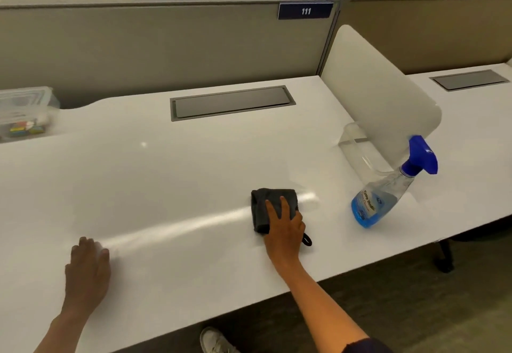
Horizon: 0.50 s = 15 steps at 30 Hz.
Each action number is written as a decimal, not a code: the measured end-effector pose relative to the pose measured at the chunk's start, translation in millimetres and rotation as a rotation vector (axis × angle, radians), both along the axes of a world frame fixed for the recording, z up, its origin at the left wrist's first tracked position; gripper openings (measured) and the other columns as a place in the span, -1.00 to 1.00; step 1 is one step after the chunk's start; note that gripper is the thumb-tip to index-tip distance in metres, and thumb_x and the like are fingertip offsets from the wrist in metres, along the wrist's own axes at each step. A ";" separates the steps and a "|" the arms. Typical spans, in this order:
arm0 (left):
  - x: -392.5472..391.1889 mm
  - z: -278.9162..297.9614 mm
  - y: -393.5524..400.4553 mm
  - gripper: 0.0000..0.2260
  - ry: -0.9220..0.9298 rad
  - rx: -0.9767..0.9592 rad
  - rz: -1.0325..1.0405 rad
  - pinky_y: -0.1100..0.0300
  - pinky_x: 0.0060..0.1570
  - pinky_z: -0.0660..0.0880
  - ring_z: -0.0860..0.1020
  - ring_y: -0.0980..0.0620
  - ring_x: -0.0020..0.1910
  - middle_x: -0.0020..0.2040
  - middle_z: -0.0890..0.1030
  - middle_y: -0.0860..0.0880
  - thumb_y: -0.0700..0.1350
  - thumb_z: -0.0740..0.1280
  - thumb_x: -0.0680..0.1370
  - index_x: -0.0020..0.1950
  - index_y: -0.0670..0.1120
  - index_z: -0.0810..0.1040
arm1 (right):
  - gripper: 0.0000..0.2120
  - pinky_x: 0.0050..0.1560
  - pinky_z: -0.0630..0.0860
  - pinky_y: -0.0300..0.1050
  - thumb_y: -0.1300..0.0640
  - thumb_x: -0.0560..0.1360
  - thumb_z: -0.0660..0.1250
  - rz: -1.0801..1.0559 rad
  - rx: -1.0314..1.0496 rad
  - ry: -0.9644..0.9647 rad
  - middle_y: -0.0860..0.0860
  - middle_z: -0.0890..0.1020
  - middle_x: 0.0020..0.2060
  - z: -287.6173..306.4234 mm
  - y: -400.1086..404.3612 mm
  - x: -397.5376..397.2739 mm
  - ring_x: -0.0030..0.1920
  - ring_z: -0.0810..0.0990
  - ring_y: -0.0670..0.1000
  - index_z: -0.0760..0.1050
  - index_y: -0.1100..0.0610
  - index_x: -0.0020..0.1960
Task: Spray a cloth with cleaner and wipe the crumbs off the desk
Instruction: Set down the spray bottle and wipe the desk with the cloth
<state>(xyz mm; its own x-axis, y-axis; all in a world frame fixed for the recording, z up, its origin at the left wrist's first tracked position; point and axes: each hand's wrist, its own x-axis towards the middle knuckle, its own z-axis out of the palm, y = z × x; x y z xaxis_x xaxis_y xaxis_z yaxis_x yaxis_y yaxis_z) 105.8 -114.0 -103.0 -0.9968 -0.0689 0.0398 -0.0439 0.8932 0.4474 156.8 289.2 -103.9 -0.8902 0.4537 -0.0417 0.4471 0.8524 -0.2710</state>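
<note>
Two hands are down on the white desk (194, 164) as I watch from the head camera. My right hand (284, 229) lies flat with fingers spread on a folded dark grey cloth (273, 203), pressing it to the surface rather than gripping it; a small black loop (306, 240) of the cloth sticks out just beside the wrist. My left hand (87, 269) rests open, palm down, on bare desk well to the left, close to the near edge.

A shiny streak (180, 228) runs across the surface between the two hands. I cannot make out any crumbs at this sharpness.

To the right of the cloth stands the spray bottle (385, 197), clear with blue liquid and a blue trigger head, apart from the hand and near the desk's front right edge. Just behind it a white divider (374, 89) rises from the desk, walling off the right side. At the back, a grey cable hatch (232, 102) sits flush in the surface before the grey partition (138, 45). A clear plastic box (25, 113) sits at the far left. The wide middle of the desk lies open between hatch and near edge.
</note>
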 end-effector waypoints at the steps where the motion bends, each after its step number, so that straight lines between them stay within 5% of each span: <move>1: -4.1 -0.7 -0.1 -0.57 0.007 -0.014 -0.012 -0.18 -0.08 0.34 0.35 -0.22 0.13 0.06 0.39 -0.24 0.14 -0.09 0.52 -0.07 -0.19 0.35 | -0.26 0.34 0.31 0.17 0.12 0.49 0.37 -0.065 0.008 0.000 0.05 0.08 0.56 0.1 14.6 -2.9 0.38 0.26 0.26 0.06 -0.17 0.53; 6: -32.9 -13.2 -11.9 -0.53 -0.059 -0.089 0.007 -0.26 -0.06 0.37 0.32 -0.34 0.23 0.14 0.41 -0.26 0.18 -0.08 0.54 -0.02 -0.19 0.38 | -0.25 0.33 0.31 0.23 0.10 0.47 0.42 -0.334 0.023 -0.035 0.07 0.10 0.55 1.7 82.7 -26.8 0.35 0.28 0.30 0.11 -0.11 0.52; 12: -73.8 -23.6 -20.4 -0.55 -0.113 -0.138 0.023 -0.24 0.00 0.31 0.33 -0.38 0.14 0.00 0.45 -0.32 0.17 0.01 0.55 -0.11 -0.21 0.39 | -0.28 0.38 0.26 0.28 0.11 0.49 0.39 -0.499 0.020 -0.054 0.08 0.12 0.53 2.1 141.4 -53.8 0.37 0.24 0.35 0.11 -0.13 0.52; 15: -84.3 -25.6 -20.5 -0.63 -0.090 -0.143 0.055 -0.18 -0.11 0.28 0.36 -0.31 -0.02 -0.12 0.38 -0.19 0.15 0.01 0.55 -0.16 -0.14 0.32 | -0.32 0.37 0.27 0.28 0.10 0.49 0.39 -0.521 0.031 -0.043 0.08 0.16 0.52 -1.5 161.9 -61.4 0.35 0.26 0.36 0.16 -0.10 0.51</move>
<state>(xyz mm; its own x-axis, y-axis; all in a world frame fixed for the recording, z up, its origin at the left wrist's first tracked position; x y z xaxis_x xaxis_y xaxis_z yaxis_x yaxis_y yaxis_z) 21.5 -134.5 -128.6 -0.9917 -0.1237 -0.0358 -0.1287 0.9427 0.3078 95.4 451.1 -105.4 -0.5440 0.8375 -0.0526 0.8241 0.5214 -0.2212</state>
